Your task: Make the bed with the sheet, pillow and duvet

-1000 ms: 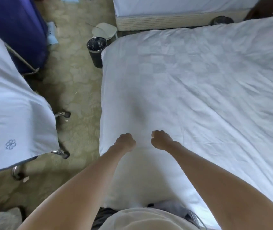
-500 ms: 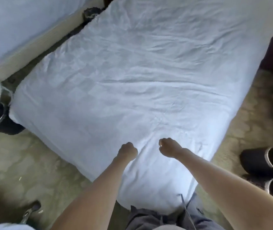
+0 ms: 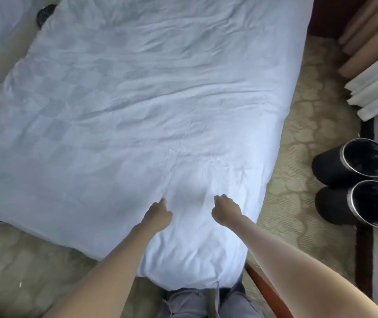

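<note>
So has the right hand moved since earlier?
Yes. The right hand went rightward: from nearer the left edge of the duvet to beside its right edge.

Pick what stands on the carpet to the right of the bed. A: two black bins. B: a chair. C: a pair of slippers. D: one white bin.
A: a far bin and a near bin, both black with silver rims, stand side by side on the carpet right of the duvet.
</note>
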